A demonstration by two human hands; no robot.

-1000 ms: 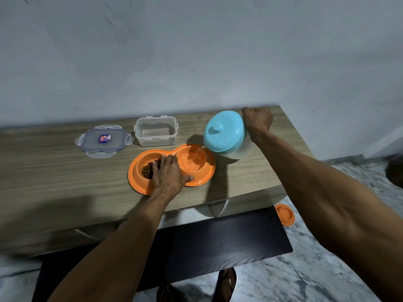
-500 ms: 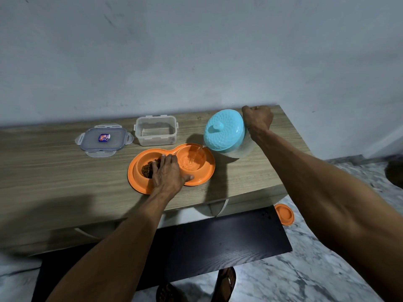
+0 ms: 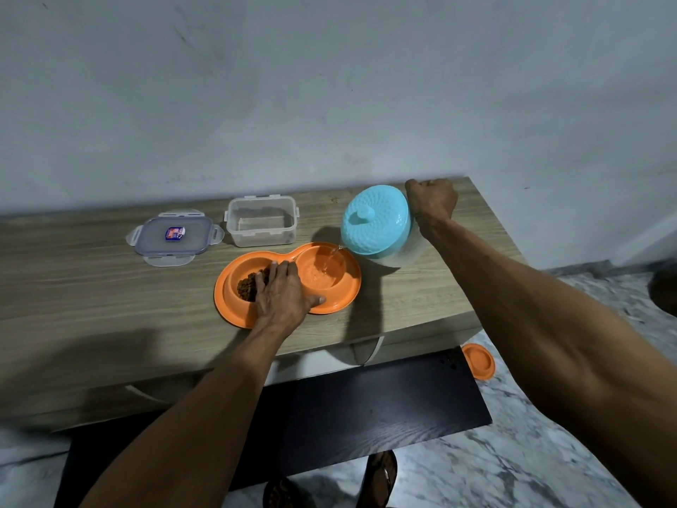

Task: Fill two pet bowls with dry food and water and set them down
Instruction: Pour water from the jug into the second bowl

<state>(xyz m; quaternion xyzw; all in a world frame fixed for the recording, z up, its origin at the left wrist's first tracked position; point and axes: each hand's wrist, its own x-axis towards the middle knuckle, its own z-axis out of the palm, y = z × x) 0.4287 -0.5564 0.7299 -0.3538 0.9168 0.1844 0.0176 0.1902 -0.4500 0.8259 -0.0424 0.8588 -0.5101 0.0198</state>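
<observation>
Near the desk's [image 3: 91,287] back edge lie a lid [image 3: 175,237] and an empty clear container [image 3: 261,221]. The orange double pet bowl [image 3: 342,302], kibble [image 3: 251,284] in its left well, is pressed by the flat left hand [image 3: 284,297], fingers together. A tilted turquoise-lidded jug [image 3: 377,223], clenched in the right hand [image 3: 432,199], pours water [image 3: 331,258] into the right well.

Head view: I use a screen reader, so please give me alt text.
The right hand tips a blue-lidded jug, pouring water into an orange double pet bowl on a wooden table. The left hand rests flat on the bowl beside its dry food.
</observation>
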